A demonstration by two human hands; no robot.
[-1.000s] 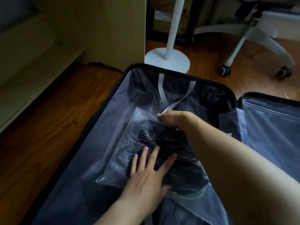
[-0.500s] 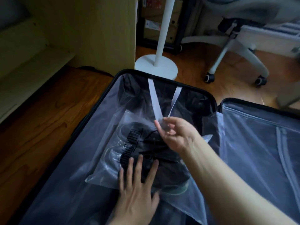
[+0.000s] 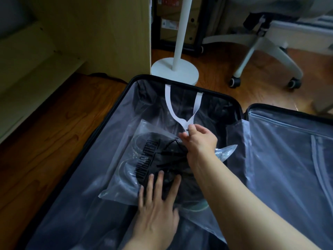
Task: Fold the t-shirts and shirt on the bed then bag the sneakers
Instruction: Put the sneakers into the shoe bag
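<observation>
Lifted higher now, right hand pinches the suitcase straps; left hand presses flat on the bag with unreadable black lettering.

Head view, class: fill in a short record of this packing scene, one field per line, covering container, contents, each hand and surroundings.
container: open suitcase on a wooden floor
contents: dark sneakers in a clear plastic bag
left hand: flat, fingers straight, pressing on the bag
right hand: pinching the joined end of the white straps
surroundings: white stand base, office chair
</observation>
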